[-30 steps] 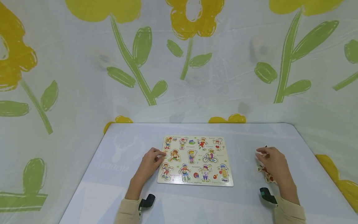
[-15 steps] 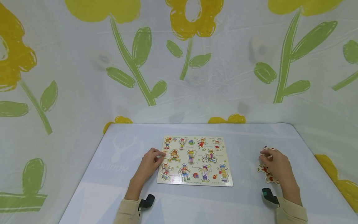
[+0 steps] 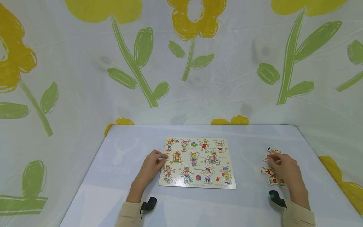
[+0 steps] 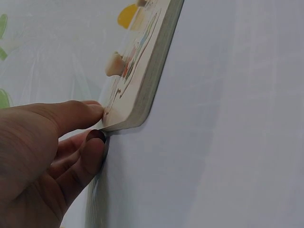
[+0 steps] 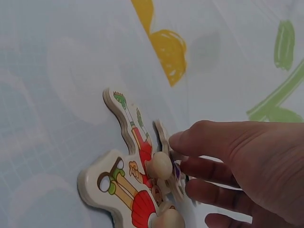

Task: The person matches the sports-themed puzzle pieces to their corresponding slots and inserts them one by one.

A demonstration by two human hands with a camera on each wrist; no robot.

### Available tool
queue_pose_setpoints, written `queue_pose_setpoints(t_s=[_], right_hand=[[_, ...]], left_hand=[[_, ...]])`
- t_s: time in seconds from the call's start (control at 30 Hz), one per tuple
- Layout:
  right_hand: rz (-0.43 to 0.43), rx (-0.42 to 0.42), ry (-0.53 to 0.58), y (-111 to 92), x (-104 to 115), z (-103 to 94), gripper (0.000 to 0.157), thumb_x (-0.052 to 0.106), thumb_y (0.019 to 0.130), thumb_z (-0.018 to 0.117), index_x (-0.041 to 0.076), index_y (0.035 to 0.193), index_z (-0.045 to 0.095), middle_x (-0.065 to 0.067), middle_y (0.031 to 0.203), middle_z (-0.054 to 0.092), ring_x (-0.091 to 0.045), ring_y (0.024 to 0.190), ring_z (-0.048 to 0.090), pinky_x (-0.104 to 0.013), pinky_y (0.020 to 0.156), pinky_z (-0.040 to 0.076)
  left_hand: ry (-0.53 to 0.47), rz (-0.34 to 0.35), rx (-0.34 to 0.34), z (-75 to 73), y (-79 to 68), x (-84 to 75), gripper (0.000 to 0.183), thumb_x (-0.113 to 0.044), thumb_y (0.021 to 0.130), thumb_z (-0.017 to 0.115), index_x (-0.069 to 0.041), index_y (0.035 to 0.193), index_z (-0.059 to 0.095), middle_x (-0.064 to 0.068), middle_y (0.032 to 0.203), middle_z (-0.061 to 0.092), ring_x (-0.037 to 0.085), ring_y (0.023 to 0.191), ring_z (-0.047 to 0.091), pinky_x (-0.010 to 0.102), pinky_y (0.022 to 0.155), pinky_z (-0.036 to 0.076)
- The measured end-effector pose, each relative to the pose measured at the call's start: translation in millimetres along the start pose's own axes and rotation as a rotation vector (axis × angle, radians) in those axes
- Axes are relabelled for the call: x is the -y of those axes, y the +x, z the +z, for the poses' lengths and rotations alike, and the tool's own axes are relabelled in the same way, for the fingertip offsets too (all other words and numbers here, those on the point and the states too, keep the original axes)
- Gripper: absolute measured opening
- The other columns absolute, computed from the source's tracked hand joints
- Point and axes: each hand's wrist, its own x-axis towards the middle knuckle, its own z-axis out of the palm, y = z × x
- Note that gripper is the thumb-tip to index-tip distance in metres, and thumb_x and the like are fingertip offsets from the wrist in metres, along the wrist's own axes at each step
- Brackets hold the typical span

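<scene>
My left hand (image 3: pixel 154 163) pinches the left edge of a wooden sports puzzle board (image 3: pixel 210 160), thumb on top and fingertips under the corner in the left wrist view. The board carries colourful athlete figures, and a round wooden knob (image 4: pixel 115 64) stands up from it. My right hand (image 3: pixel 286 168) is over a small heap of knobbed figure pieces (image 3: pixel 267 171) on the right. In the right wrist view, the thumb and fingertips are right at a far piece (image 5: pixel 161 133); I cannot tell whether they grip it. Nearer lies a red-skirted figure piece (image 5: pixel 135 199).
The pale table (image 3: pixel 181 208) ends at a curtain (image 3: pixel 227 88) printed with yellow flowers and green leaves. A black wrist camera (image 3: pixel 149 203) is worn at the left sleeve and another camera (image 3: pixel 277 198) at the right.
My right hand has shifted right and slightly toward me over the heap, uncovering more of the far pieces. My left hand and the board stay in place.
</scene>
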Motion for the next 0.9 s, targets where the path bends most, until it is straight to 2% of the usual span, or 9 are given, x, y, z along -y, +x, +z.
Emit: queue_pose_setpoints(t_s=[0.27, 0.57, 0.9], right_hand=[[-0.009, -0.002, 0.000, 1.3, -2.7, 0.5, 0.021, 0.017, 0.093, 0.065, 0.002, 0.107, 0.070, -0.019, 0.097, 0.067, -0.032, 0.084, 0.063, -0.028, 0.057, 0.040], [-0.001, -0.006, -0.006, 2.3, -2.4, 2.3, 0.018, 0.016, 0.092, 0.065, 0.002, 0.103, 0.070, -0.019, 0.096, 0.067, -0.029, 0.080, 0.062, -0.027, 0.056, 0.040], [0.046, 0.054, -0.008, 2.4, 0.6, -0.7, 0.022, 0.016, 0.093, 0.064, 0.000, 0.107, 0.068, -0.020, 0.097, 0.066, -0.027, 0.079, 0.061, -0.029, 0.057, 0.041]], left_hand=[[-0.002, 0.003, -0.005, -0.4, 0.2, 0.6, 0.017, -0.013, 0.088, 0.072, -0.012, 0.104, 0.076, 0.003, 0.100, 0.060, 0.010, 0.075, 0.049, 0.019, 0.063, 0.041], [-0.009, 0.005, -0.002, 0.3, 1.0, 0.5, 0.017, -0.013, 0.088, 0.072, -0.012, 0.105, 0.076, 0.003, 0.100, 0.060, 0.010, 0.075, 0.048, 0.020, 0.062, 0.041], [-0.012, -0.005, 0.000, 1.9, 0.1, 1.4, 0.016, -0.014, 0.088, 0.072, -0.013, 0.104, 0.076, 0.002, 0.100, 0.061, 0.010, 0.075, 0.048, 0.019, 0.063, 0.042]])
